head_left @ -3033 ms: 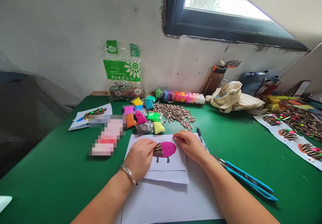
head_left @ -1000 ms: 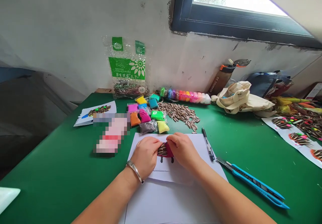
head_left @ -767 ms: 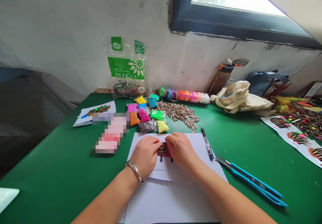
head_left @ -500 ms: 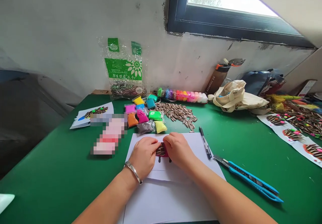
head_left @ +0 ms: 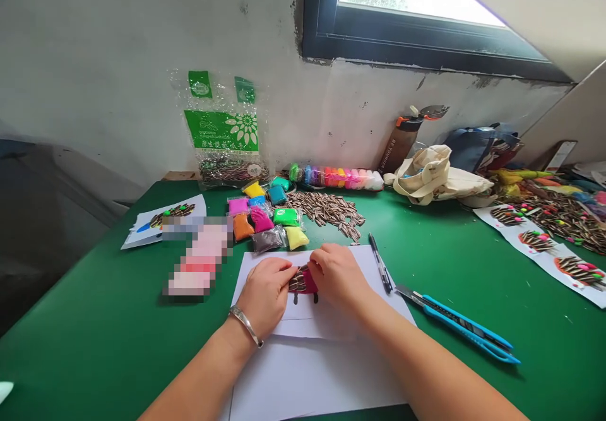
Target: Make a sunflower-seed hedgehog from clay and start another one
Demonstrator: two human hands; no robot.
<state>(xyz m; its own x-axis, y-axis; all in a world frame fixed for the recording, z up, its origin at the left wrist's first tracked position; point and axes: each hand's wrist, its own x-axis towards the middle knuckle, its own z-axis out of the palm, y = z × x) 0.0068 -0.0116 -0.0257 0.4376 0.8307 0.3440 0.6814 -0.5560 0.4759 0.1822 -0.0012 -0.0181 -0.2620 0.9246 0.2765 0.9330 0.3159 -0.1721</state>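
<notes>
Between my two hands lies a dark red clay shape point(head_left: 310, 281) partly covered with striped sunflower seeds, on a white sheet of paper point(head_left: 326, 377). Two small dark marks show below it. My left hand point(head_left: 265, 295) rests on the paper with its fingertips at the left edge of the shape. Over the right part of the shape is my right hand point(head_left: 338, 276), its thumb and fingers pressed together; what they hold is too small to make out. A black pen point(head_left: 380, 263) lies right of my right hand.
Bagged clay packets point(head_left: 261, 219) and a seed pile point(head_left: 329, 209) lie behind the paper. A blue utility knife point(head_left: 464, 326) is at right. Seed pictures point(head_left: 537, 241) lie far right, another point(head_left: 165, 219) at left. Behind stand a seed bag point(head_left: 222, 130), bottle point(head_left: 401, 143) and cloth bag point(head_left: 430, 178).
The view has shifted slightly. My right hand has moved a little right relative to the red shape, so more of its red surface shows. My left hand stays at its left edge.
</notes>
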